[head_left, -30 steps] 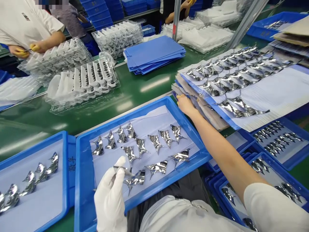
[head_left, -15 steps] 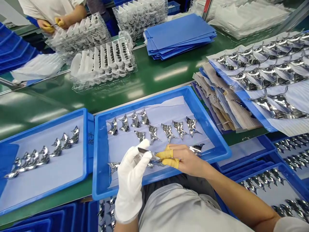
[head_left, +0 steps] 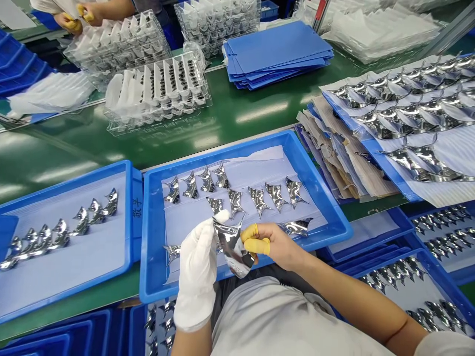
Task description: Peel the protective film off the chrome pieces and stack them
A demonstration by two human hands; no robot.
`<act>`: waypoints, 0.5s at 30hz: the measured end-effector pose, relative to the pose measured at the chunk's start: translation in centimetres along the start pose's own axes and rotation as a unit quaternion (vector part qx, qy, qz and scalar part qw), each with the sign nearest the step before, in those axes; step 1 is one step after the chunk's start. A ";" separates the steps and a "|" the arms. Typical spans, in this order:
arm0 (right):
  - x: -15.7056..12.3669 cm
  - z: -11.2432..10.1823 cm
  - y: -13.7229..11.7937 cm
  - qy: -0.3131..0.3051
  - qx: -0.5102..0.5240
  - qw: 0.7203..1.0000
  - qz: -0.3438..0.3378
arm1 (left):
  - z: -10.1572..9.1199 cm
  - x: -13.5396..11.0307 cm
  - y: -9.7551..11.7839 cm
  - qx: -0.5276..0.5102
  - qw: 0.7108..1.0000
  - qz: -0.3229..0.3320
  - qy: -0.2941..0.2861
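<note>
On a green-topped workbench (head_left: 237,111) sits a blue plastic tray (head_left: 147,237), lined with a pale lilac sheet (head_left: 185,220). Rows of shiny silver foil pieces (head_left: 260,198) lie across its far half. Above the tray's near edge, one curved foil piece (head_left: 232,249) is held up between both hands — the white-gloved left hand (head_left: 196,274) closed against its left side, the right hand (head_left: 274,244) pinching its right side with yellow finger cots (head_left: 249,233) on the thumb and fingers.
</note>
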State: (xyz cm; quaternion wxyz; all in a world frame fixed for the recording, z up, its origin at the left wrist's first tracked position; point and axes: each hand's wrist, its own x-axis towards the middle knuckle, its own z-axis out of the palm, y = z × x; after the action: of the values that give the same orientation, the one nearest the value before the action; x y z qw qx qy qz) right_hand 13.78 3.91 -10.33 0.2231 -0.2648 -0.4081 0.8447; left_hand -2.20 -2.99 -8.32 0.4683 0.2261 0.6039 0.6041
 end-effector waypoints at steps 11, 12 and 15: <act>3.7 -2.1 -2.1 0.081 -0.186 0.978 -0.039 | -1.8 0.6 0.4 0.072 0.997 0.012 0.011; 4.7 -3.1 -2.7 0.112 -0.271 0.955 -0.050 | -2.2 0.6 0.4 0.075 0.997 0.010 0.017; 8.0 -5.8 -4.7 0.175 -0.449 0.874 -0.057 | -3.4 0.5 0.7 0.091 0.995 0.000 0.038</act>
State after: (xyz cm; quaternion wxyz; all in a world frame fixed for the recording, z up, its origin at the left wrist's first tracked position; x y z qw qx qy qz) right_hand 12.10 14.62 -11.73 0.1952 -0.4563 -0.7122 0.4963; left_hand -5.42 -4.21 -8.41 0.4227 0.2444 0.6735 0.5549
